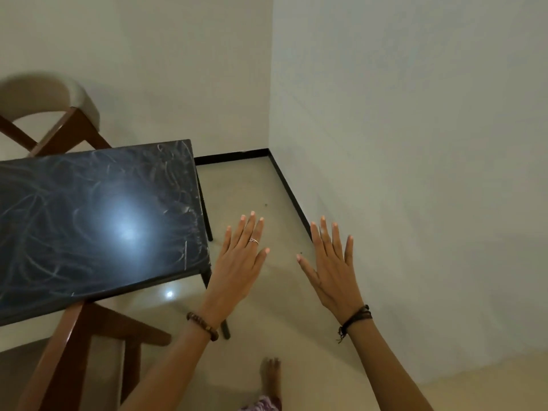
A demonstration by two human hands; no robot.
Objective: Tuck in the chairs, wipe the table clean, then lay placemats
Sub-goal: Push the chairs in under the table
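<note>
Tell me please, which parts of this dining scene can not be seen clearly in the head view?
- Far chair: backrest blurred; the table hides its seat.
- Near chair: cut off by the lower left edge, its front under the tabletop.
- Table: left part outside the frame; glare washes out the middle of the smeared top.
- Cloth and placemats: none in view.
- Left hand and right hand: both open above the floor, holding nothing.

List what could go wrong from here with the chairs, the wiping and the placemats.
1. The table top is smeared with streaks; placemats laid now would probably trap that grime.
2. Both the left hand and right hand are empty, with no cloth in view.
3. The near chair stands by the bare foot, which could be bumped.
</note>
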